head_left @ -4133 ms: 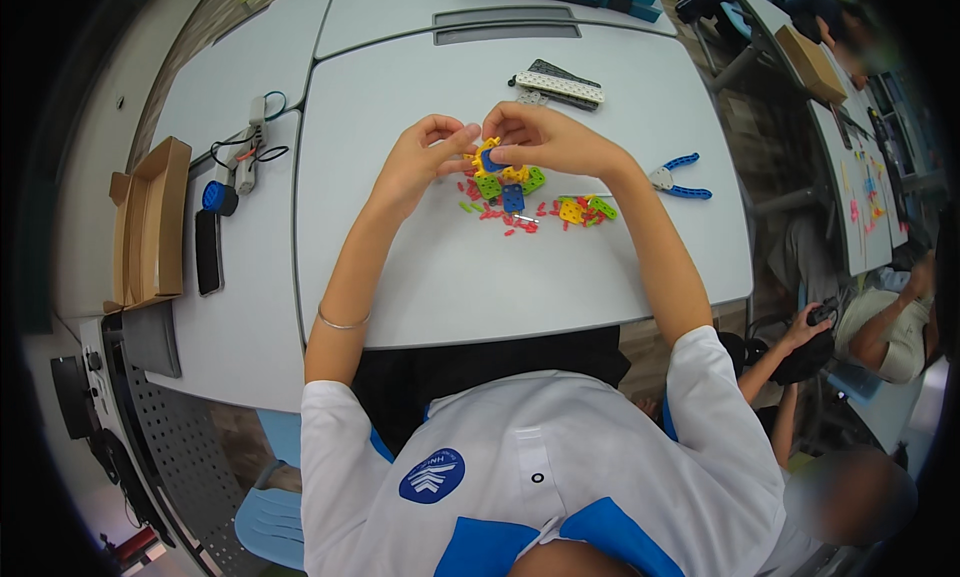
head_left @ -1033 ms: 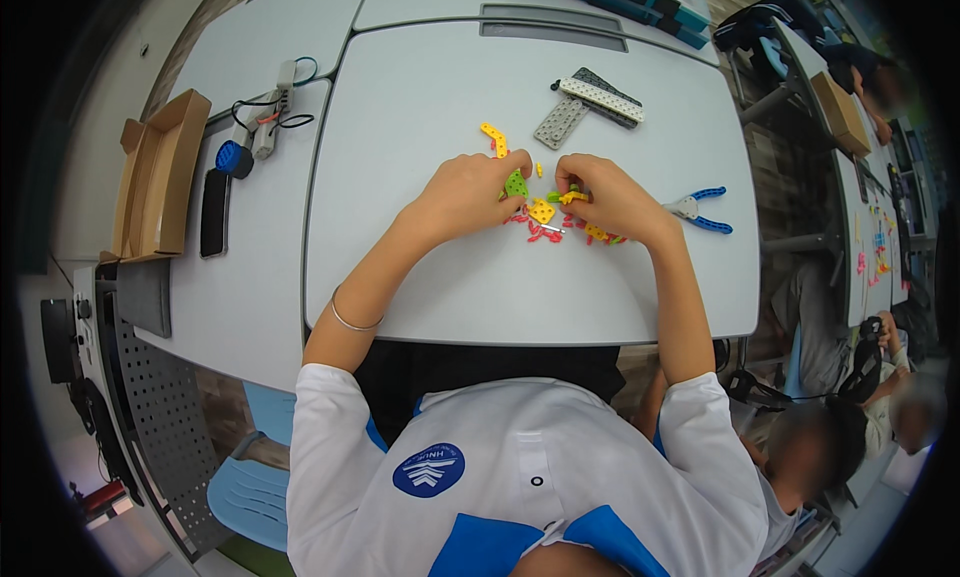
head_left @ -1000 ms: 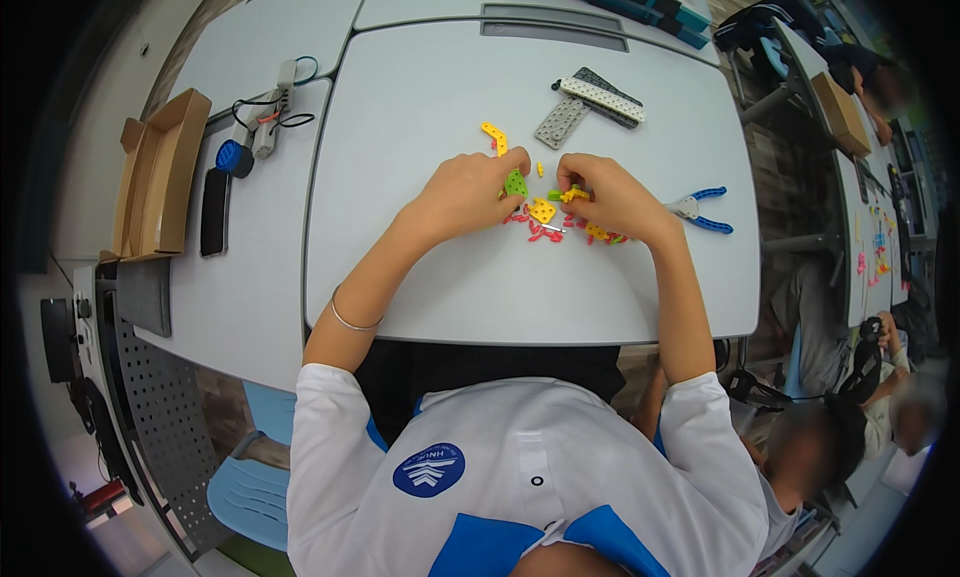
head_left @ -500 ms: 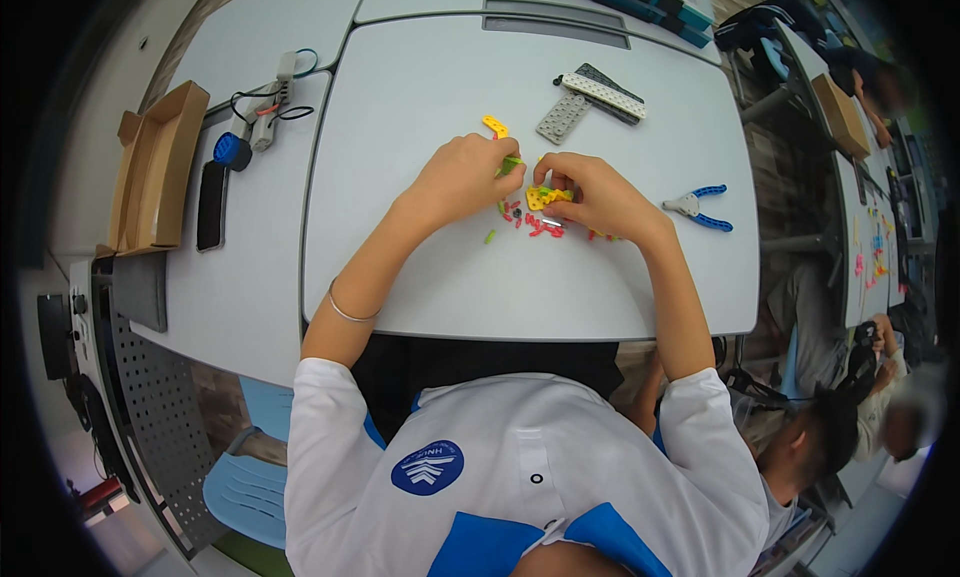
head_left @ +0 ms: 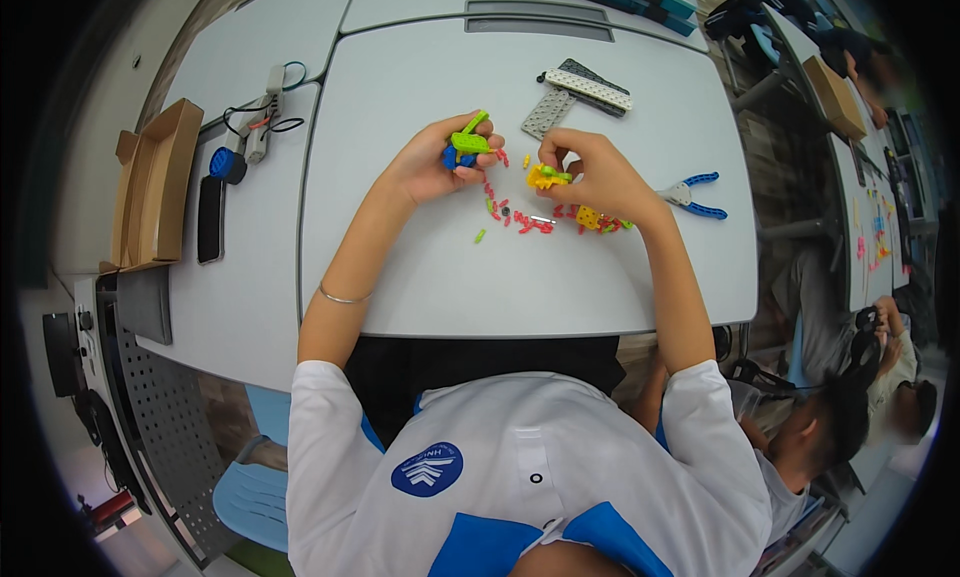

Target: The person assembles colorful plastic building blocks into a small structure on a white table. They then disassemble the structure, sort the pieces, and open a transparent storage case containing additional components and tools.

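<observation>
Head view: big pale tabletop (head_left: 450, 287), with some blue-handled pliers (head_left: 692, 195) near its right edge as my reference point. The right hand (head_left: 605, 177) is just left of the pliers, the left hand (head_left: 420, 167) well left of them. White and grey perforated strips (head_left: 592, 89) lie farther out than the pliers, off to the left. Well left of the pliers, the left grip is curled around green and blue pieces (head_left: 468, 144). Closer to them, the right grip's pinching a yellow piece (head_left: 545, 178). Little red pegs (head_left: 537, 227) are scattered left of the pliers too.
</observation>
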A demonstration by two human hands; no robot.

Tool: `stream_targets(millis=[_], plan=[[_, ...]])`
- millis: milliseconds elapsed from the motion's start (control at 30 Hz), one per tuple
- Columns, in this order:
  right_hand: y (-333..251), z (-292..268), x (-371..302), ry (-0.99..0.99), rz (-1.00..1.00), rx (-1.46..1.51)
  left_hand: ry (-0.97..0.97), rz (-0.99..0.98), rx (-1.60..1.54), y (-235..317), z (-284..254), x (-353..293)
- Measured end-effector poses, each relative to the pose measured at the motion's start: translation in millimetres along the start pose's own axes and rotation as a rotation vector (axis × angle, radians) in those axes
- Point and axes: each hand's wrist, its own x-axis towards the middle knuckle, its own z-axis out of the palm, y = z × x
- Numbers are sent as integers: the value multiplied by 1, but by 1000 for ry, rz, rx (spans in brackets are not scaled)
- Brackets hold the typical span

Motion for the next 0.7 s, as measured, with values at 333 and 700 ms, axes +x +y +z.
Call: stream_targets(millis=[333, 700], plan=[[-18, 15, 0, 218, -30, 177, 154, -70, 26, -43, 44, 9], [-14, -31, -17, 214, -48, 73, 273, 33, -97, -37, 60, 5]])
